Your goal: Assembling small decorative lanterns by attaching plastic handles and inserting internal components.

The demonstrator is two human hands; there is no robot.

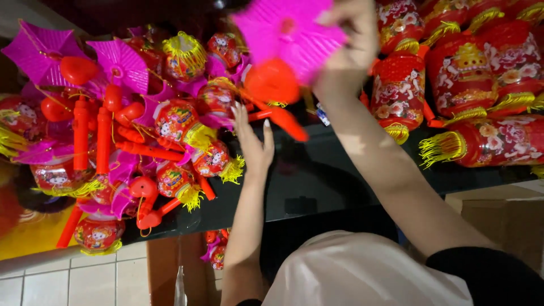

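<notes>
My right hand (348, 39) is raised at the top centre and grips a toy lantern with a pink pleated fan top (289, 31), an orange round body and an orange handle (283, 122) hanging below it; this toy is motion-blurred. My left hand (253, 144) reaches up with its fingers spread and flat, holding nothing, its fingertips by a small red round lantern with a yellow tassel (212, 158) at the edge of the pile.
A heap of pink-fan and red lantern toys with orange handles (102, 136) covers the left of a black glossy table (317, 181). Larger red barrel lanterns with gold tassels (464, 73) lie at right. Tiled floor (73, 277) and a cardboard box (504, 221) are below.
</notes>
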